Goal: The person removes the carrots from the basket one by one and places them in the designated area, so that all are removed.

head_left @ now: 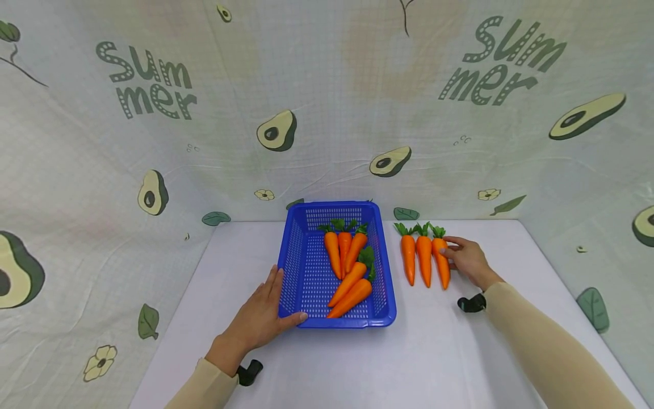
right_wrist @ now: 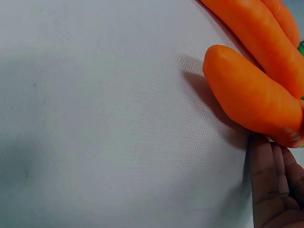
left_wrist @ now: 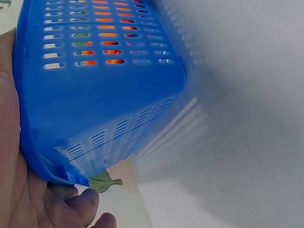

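Note:
A blue plastic basket (head_left: 386, 267) with perforated walls holds several orange carrots (head_left: 349, 288) with green tops. Along its left side lies my left hand (head_left: 259, 315), fingers extended against the rim and thumb across the front left corner; the left wrist view shows the basket's outer wall (left_wrist: 104, 95) beside the palm. To the right of the basket, three carrots form a row on the table, tops facing away. My right hand (head_left: 467, 261) pinches the rightmost carrot (head_left: 440, 262) near its upper part; in the right wrist view its fingers (right_wrist: 266, 175) reach that carrot (right_wrist: 247, 90).
The white table (head_left: 332, 363) meets an upright cloth (head_left: 327, 85) printed with avocados and "summer" at the back. The middle carrot (head_left: 424, 258) and left carrot (head_left: 408, 258) of the row lie close beside the pinched one. Dark wrist devices (head_left: 472, 303) show at both sleeves.

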{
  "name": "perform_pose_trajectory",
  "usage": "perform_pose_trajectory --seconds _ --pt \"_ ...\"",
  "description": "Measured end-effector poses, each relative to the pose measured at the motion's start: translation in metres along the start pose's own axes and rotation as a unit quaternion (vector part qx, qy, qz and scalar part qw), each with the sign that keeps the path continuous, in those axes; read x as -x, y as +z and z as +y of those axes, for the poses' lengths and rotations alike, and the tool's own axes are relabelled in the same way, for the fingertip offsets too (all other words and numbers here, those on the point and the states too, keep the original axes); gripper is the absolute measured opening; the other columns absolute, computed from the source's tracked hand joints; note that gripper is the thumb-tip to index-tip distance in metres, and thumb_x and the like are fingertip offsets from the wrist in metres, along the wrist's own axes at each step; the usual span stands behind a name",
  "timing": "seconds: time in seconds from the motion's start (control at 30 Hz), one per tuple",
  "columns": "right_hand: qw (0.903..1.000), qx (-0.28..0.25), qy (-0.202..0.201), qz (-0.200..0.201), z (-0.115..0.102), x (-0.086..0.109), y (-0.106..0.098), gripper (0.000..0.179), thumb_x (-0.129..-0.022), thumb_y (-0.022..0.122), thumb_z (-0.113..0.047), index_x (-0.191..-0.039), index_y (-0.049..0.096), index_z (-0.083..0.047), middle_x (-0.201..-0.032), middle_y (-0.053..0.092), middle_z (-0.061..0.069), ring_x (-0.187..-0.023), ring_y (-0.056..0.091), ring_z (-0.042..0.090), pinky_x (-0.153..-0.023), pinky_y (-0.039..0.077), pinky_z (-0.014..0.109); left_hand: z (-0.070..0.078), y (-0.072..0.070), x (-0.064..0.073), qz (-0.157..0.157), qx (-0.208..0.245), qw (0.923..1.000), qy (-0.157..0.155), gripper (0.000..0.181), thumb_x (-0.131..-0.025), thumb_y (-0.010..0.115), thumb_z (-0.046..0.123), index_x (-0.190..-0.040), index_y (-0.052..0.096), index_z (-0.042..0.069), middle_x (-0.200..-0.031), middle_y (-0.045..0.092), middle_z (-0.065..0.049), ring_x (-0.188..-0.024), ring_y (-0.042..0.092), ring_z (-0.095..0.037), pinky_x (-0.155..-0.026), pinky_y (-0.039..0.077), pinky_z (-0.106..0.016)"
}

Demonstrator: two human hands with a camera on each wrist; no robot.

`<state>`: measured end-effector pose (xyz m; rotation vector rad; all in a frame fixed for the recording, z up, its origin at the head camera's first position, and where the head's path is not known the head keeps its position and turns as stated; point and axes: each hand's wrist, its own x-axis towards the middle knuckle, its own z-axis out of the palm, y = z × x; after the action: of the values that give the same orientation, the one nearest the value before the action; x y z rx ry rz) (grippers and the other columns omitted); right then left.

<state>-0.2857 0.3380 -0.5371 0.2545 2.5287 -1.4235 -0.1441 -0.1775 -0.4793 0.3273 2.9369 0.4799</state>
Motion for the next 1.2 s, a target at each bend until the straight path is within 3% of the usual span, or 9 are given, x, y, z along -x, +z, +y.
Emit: perform_pose_trajectory --seconds 0.43,0.67,0.97,1.1,1.2 --pt "0.9998 -0.012 -0.013 0.005 0.003 0.003 -0.002 0.062 -0.110 0.056 -0.024 -0.163 0.034 0.000 -0.157 0.041 0.037 -0.130 0.060 0.046 -0.088 0.064 0.032 0.001 -0.001 0.001 0.001 0.002 1.0000 -0.002 0.126 -0.086 0.059 0.084 -0.169 0.009 0.004 -0.178 0.006 -0.018 -0.157 0.031 -0.046 -0.125 0.031 -0.060" --pt "0.9993 0.000 -0.032 0.020 0.005 0.005 -0.004 0.060 -0.110 0.055 -0.024 -0.162 0.037 0.000 -0.155 0.045 0.035 -0.129 0.059 0.046 -0.088 0.064 0.034 0.001 -0.002 0.002 0.002 -0.003 0.9999 0.012 0.124 -0.088 0.060 0.082 -0.169 0.011 0.001 -0.177 0.008 -0.020 -0.157 0.032 -0.045 -0.126 0.029 -0.059" --pt "0.9991 0.009 -0.023 0.035 0.007 0.006 -0.007 0.062 -0.110 0.058 -0.030 -0.162 0.039 -0.002 -0.153 0.047 0.033 -0.124 0.061 0.044 -0.089 0.064 0.035 0.001 -0.001 0.002 0.003 -0.004 1.0000 0.009 0.124 -0.088 0.059 0.083 -0.169 0.010 0.002 -0.177 0.007 -0.019 -0.157 0.031 -0.045 -0.126 0.030 -0.059" --pt "0.9975 0.028 -0.033 0.056 0.002 0.008 -0.009 0.064 -0.110 0.057 -0.032 -0.161 0.037 0.001 -0.145 0.051 0.031 -0.114 0.063 0.040 -0.083 0.064 0.028 0.000 -0.001 0.002 0.002 -0.004 1.0000 0.008 0.124 -0.088 0.059 0.083 -0.169 0.010 0.003 -0.177 0.007 -0.019 -0.157 0.030 -0.045 -0.126 0.030 -0.059" --pt "0.9944 0.044 -0.045 0.085 -0.007 0.012 -0.010 0.064 -0.110 0.056 -0.033 -0.160 0.037 0.003 -0.141 0.054 0.030 -0.111 0.063 0.040 -0.087 0.061 0.033 0.000 -0.001 0.002 0.002 -0.004 1.0000 0.007 0.124 -0.088 0.059 0.083 -0.169 0.010 0.003 -0.177 0.007 -0.019 -0.158 0.029 -0.045 -0.126 0.029 -0.059"
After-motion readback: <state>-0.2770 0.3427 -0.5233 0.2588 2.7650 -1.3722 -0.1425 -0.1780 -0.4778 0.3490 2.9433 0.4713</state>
